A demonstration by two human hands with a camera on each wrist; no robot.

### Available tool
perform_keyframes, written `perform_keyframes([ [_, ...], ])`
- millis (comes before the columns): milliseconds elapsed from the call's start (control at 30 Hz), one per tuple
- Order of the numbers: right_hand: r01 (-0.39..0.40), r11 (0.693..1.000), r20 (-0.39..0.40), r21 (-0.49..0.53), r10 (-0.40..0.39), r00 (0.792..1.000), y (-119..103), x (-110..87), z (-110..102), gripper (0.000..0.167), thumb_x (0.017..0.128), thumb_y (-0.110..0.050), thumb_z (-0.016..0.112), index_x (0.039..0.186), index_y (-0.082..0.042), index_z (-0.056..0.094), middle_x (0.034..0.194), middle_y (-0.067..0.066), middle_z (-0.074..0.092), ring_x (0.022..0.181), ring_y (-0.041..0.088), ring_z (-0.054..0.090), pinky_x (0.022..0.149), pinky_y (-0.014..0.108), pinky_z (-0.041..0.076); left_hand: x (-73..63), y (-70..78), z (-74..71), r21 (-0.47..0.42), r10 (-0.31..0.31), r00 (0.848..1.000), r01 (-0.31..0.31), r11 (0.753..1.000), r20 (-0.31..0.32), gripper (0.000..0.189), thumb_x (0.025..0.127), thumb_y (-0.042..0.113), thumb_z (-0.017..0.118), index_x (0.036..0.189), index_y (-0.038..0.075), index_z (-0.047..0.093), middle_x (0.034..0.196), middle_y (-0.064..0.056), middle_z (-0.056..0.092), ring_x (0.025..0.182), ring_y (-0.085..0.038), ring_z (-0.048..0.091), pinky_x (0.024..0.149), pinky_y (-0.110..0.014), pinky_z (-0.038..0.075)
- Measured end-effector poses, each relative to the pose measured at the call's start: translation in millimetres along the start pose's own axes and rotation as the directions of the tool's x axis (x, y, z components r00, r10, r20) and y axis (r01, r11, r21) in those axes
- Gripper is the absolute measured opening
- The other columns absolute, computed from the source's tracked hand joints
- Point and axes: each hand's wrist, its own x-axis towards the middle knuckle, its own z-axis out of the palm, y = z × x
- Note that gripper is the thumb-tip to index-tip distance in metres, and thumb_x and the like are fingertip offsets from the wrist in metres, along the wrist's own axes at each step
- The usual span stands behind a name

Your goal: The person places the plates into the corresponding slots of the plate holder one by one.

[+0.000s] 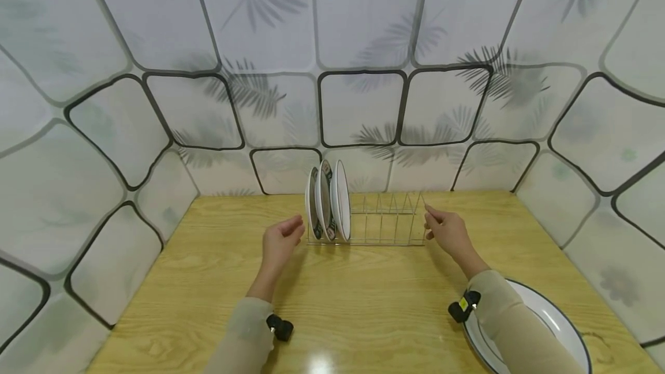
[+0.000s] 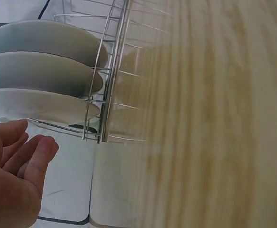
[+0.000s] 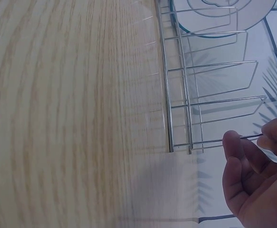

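Observation:
A wire dish rack stands on the wooden table near the back wall. Three plates stand upright in its left part. My right hand pinches the wire at the rack's right end between thumb and fingers. Beside the rack's left end is my left hand, its fingers loosely bent and thumb and fingertips apart. In the left wrist view, the left thumb lies close to the rack's end wire; whether it touches cannot be told.
A large white plate with a dark rim lies on the table at the lower right, partly hidden under the right forearm. Patterned walls enclose the table at the back and both sides.

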Motion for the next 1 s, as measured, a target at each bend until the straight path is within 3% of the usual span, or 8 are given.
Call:
perform_keyframes([
  [167, -0.005, 1.000, 0.001, 0.007, 0.005, 1.000, 0, -1.6, 0, 0.047, 0.107, -0.025, 0.046, 0.150, -0.009, 0.040, 0.115, 0.027, 0.063, 0.083, 0.035, 0.068, 0.043, 0.027, 0.039, 2.7, -6.1, 5.1, -0.043, -0.024, 1.000, 0.024, 0.999, 0.006, 0.030, 0.092, 0.002, 0.068, 0.121, -0.006, 0.066, 0.118, -0.021, 0.067, 0.103, -0.031, 0.068, 0.075, -0.025, 0.059],
  [467, 0.007, 1.000, -0.009, -0.014, -0.007, 1.000, -1, -2.0, 0, 0.046, 0.107, -0.024, 0.046, 0.150, -0.007, 0.040, 0.114, 0.027, 0.064, 0.081, 0.034, 0.068, 0.044, 0.028, 0.040, 8.7, -7.4, 11.7, -0.020, -0.024, 0.999, 0.025, 0.999, 0.021, 0.026, 0.092, 0.003, 0.068, 0.117, -0.005, 0.068, 0.114, -0.021, 0.069, 0.096, -0.030, 0.070, 0.072, -0.025, 0.059],
  [733, 0.012, 1.000, -0.006, 0.002, -0.012, 1.000, 1, -2.5, 1, 0.046, 0.107, -0.025, 0.046, 0.149, -0.008, 0.041, 0.113, 0.027, 0.064, 0.081, 0.035, 0.068, 0.047, 0.029, 0.043, 10.3, -8.7, 17.1, 0.042, -0.033, 0.999, 0.033, 0.999, 0.008, 0.019, 0.090, 0.001, 0.070, 0.107, -0.007, 0.072, 0.099, -0.022, 0.072, 0.082, -0.040, 0.070, 0.068, -0.039, 0.061],
  [1000, 0.010, 1.000, -0.010, 0.010, -0.010, 1.000, 0, -2.2, 0, 0.046, 0.107, -0.025, 0.046, 0.149, -0.007, 0.042, 0.113, 0.027, 0.063, 0.081, 0.034, 0.069, 0.053, 0.030, 0.048, 11.0, -7.3, 19.4, 0.001, -0.056, 0.998, 0.056, 0.998, -0.002, 0.020, 0.090, 0.001, 0.069, 0.107, -0.009, 0.071, 0.097, -0.023, 0.072, 0.088, -0.041, 0.069, 0.068, -0.041, 0.061],
])
